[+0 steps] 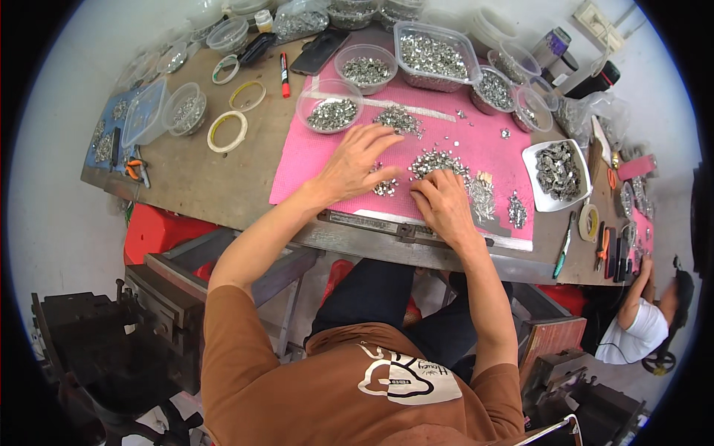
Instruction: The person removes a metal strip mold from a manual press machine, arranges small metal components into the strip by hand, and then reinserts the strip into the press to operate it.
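Head view: silvery pieces lie beyond the curled right hand, grip unclear, left hand spread.

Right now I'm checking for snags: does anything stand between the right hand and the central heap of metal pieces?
Nothing visible does. The right hand is at the near edge of the central heap on the pink mat; the left hand is off to the left.

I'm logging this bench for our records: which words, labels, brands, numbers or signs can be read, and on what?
Brown shirt: lettering on its chest print; I won't copy it out.
Red marker: any print is too small to read.
Nothing else shows clearly legible text.
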Available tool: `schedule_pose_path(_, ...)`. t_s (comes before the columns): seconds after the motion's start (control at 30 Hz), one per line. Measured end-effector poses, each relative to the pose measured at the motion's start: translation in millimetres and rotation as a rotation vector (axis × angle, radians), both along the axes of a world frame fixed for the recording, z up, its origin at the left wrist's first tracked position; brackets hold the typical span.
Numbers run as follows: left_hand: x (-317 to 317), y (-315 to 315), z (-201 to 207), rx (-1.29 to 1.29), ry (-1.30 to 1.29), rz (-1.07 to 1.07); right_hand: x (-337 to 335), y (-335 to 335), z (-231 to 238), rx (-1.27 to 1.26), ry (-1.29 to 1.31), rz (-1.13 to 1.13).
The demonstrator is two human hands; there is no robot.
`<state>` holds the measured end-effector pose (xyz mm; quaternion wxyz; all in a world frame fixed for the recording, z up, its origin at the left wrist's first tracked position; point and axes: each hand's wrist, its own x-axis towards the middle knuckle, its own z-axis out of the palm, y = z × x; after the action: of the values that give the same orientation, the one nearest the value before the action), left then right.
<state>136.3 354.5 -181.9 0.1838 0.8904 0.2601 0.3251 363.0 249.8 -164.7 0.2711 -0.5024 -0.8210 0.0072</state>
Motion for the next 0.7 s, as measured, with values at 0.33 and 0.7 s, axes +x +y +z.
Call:
schedule_pose_path(0.33,-1,-7,-10,0.065,0.208,-0.006,-12,8,-3,-0.043,-0.001,0.054)
schedule_pose_path(0.7,31,7,-13,0.183,0.103,-0.015,3,10,-11,-0.002,0.059,-0.035)
